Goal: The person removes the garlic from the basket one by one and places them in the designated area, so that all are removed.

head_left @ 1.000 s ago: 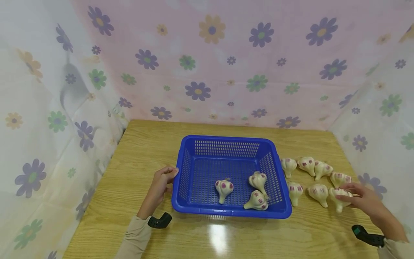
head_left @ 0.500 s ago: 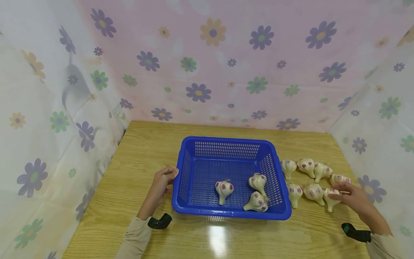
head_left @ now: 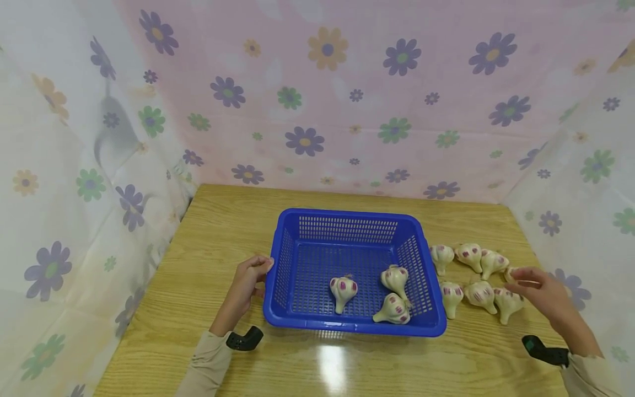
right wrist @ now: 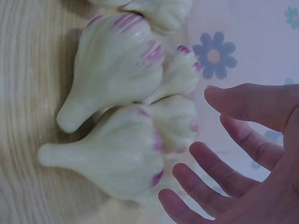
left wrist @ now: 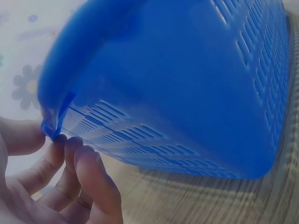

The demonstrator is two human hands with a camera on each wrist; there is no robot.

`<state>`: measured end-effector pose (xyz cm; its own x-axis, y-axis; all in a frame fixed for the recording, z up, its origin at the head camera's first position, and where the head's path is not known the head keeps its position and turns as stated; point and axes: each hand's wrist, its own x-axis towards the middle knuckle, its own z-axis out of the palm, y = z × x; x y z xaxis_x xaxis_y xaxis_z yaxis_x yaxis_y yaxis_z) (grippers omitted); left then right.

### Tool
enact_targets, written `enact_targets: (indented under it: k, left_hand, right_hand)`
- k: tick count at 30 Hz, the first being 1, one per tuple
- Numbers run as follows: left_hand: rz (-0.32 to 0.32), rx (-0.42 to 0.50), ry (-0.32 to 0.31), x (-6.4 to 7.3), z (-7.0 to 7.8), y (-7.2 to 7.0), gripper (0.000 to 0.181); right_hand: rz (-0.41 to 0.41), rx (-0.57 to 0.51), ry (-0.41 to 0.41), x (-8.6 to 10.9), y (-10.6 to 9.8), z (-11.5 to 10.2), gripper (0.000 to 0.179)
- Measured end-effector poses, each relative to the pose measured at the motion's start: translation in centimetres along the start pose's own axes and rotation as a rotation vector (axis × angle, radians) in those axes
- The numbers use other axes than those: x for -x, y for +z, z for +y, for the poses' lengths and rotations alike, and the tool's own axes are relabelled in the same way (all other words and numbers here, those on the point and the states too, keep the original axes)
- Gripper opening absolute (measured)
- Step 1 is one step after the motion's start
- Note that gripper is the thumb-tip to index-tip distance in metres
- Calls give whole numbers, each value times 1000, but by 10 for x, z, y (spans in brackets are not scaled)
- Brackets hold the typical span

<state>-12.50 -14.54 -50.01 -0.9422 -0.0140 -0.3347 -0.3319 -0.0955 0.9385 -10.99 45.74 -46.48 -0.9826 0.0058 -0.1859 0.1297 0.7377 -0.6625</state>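
Observation:
My left hand [head_left: 250, 278] pinches the left rim of a blue plastic basket [head_left: 354, 326]; thumb and fingertips meet on the rim [left wrist: 50, 128] in the left wrist view. Inside the basket lie 3 garlic bulbs, one nearer the middle [head_left: 344, 288] and a pair [head_left: 395, 278] toward the right. Several more bulbs stand in two rough rows right of the basket. Above the right end of these rows is my right hand [head_left: 548, 292], fingers spread and holding nothing. The nearest bulb [right wrist: 117, 151] sits just beyond its fingertips, and the hand partly covers another bulb [head_left: 511, 274].
The basket stands on a wooden table [head_left: 223, 226]. Flowered cloth [head_left: 347, 110] hangs behind the table and along both sides. One bulb [head_left: 452, 298] sits close against the basket's right side.
My right hand has shifted a garlic bulb leftward against its neighbour, let go of it and risen slightly. The neighbouring bulb has slid left too. My left hand keeps its grip on the rim.

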Motion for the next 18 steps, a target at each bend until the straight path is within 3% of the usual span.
enact_targets:
  k: [4,18]
  left_hand:
    - [0,-1,1,0,1,0,23]
    - [-10,6,2,0,0,0,25]
  right_hand:
    - [10,-4,-30,-2,2,-19,43]
    - [-16,44,-248,-11,24,-93,29]
